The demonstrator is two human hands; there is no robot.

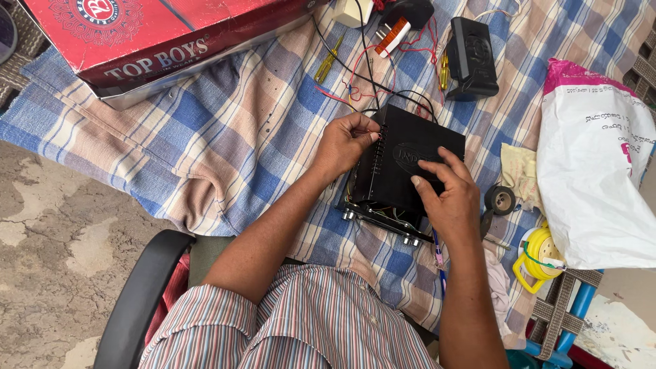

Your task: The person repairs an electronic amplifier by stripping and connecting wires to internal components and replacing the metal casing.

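Two bare hands are seen at work on a black electronic unit (403,167), which lies near the middle of a checked cloth (225,137) with its lid side up and its knobs turned toward the person. The left hand (345,143) is placed at the 9 o'clock edge of the unit; its fingertips are pinched closed there, at the vented side, and it cannot be told whether a thin wire or only the lid edge is caught between them. The right hand (447,195) is laid flat on the lid at about 4 o'clock, fingers spread and pressing down, nothing being enclosed by it. The step in hand is judged to be the seating or lifting of the lid while the body is steadied — the pictures do not settle which of the two. For the next move a firm hold by the flat hand would be needed, and care that the red and black wires (362,85) at 12 o'clock are not trapped under the edge. A yellow screwdriver (329,60) is lying at 11 o'clock, a small black speaker box (471,58) at 1 o'clock, a red cardboard box (150,37) farther off at 10 o'clock. A roll of black tape (501,199) and a white plastic bag (594,178) are found at 3 o'clock.
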